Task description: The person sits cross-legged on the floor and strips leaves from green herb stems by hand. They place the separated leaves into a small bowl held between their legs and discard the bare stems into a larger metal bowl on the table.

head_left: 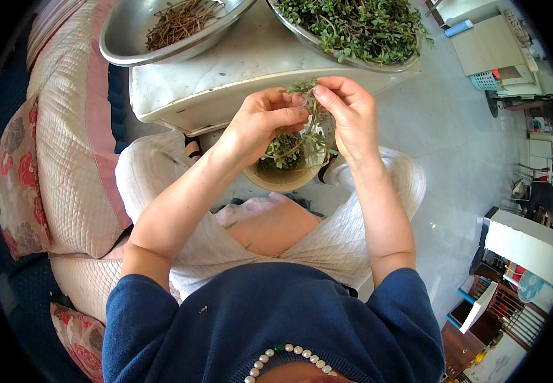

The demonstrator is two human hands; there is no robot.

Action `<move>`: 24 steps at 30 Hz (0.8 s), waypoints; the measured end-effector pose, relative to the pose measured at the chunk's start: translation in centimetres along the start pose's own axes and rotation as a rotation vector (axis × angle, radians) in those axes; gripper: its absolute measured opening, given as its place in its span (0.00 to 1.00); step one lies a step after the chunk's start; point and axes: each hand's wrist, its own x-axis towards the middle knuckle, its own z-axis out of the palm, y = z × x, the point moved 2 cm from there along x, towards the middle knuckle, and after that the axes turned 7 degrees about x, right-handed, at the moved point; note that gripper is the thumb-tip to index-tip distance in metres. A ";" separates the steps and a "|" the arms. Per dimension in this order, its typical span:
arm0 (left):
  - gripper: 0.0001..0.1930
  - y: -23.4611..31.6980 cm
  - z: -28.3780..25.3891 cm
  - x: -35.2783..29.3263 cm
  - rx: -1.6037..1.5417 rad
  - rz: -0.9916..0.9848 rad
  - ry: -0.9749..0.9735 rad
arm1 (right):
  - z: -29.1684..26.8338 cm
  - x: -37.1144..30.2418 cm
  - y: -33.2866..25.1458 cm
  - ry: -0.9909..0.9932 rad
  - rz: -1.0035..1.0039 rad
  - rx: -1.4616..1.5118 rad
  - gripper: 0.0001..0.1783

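My left hand (262,124) pinches a green leafy sprig (304,87) with thumb and bent fingers. From the other side, my right hand (351,116) grips the top of the same sprig between thumb and forefinger. Stems and small leaves trail down from between the hands. Just below them, between my knees, a pale yellowish tub (276,185) holds more leafy greens (281,154). Part of the tub is hidden behind my hands and the hanging stems.
A white marble-topped table (193,86) stands ahead. On it are a metal basin (142,60) with reddish-brown stems (180,27) and another basin (327,54) heaped with greens (359,25). A quilted sofa (75,153) with floral cushions lies left; furniture lines the far right.
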 end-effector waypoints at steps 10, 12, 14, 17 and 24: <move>0.03 0.1 -0.4 0.3 0.020 0.055 0.087 | 0.6 -0.1 0.2 -0.094 0.036 -0.012 0.10; 0.03 0.2 -0.5 0.2 0.035 0.024 0.082 | 0.1 0.2 0.2 -0.080 0.015 -0.024 0.11; 0.03 0.4 -0.5 0.0 0.052 -0.014 0.085 | -0.4 0.4 -0.1 -0.053 0.008 -0.020 0.11; 0.04 0.9 -0.4 0.0 0.058 -0.024 0.079 | -0.6 0.4 -0.1 -0.067 0.011 -0.012 0.12; 0.03 0.8 0.0 -0.1 0.028 0.037 0.075 | -0.7 0.1 -0.6 -0.069 0.040 0.045 0.10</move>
